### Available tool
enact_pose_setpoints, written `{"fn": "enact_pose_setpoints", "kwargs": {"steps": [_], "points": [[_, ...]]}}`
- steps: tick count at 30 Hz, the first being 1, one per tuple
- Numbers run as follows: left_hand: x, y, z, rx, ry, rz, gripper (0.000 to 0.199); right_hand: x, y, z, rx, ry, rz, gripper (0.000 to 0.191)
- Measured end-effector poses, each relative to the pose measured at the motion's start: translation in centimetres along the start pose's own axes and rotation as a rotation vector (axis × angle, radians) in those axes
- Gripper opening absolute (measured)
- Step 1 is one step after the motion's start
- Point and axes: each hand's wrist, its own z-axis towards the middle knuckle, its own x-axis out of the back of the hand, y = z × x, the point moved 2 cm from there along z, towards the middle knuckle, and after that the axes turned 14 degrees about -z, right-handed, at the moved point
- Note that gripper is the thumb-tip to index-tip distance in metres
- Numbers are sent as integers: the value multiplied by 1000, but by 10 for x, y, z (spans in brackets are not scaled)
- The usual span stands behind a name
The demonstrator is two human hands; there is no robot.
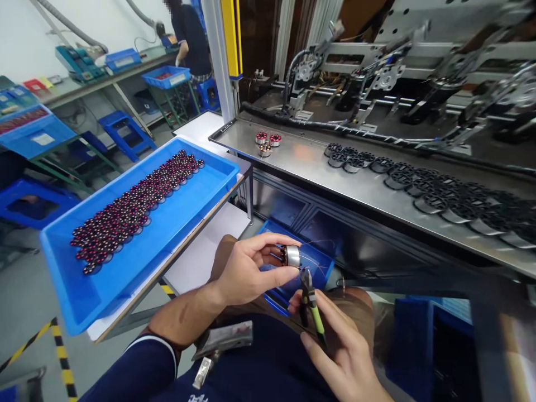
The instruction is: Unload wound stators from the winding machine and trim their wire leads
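Observation:
Above my lap, my left hand grips a small motor stator with a silvery metal ring between thumb and fingers. Thin wire ends stick out from its right side. My right hand is wrapped round a pair of cutting pliers with black and lime-green handles. The jaws point up, just below the stator's wires; whether they touch a wire I cannot tell.
On my left, a blue tray carries rows of small wound stators. The metal bench ahead bears red stators and many black-and-silver rings, with machine arms behind. A blue bin sits below my hands. A person stands far back.

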Motion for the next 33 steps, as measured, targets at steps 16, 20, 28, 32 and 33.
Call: {"fn": "enact_pose_setpoints", "kwargs": {"steps": [16,20,28,32,33], "points": [[3,-1,0,-82,-30,14,33,2,-5,15,-22,67,19,60],[3,0,-1,-165,-40,79,22,4,-9,14,29,66,-3,67],[2,2,-3,-203,-63,130,19,-1,-6,13,52,73,-7,67],[1,3,-3,-203,-64,169,17,1,-1,10,51,95,-7,67],[1,3,-3,-200,-68,172,17,1,0,10,49,97,-5,67]]}}
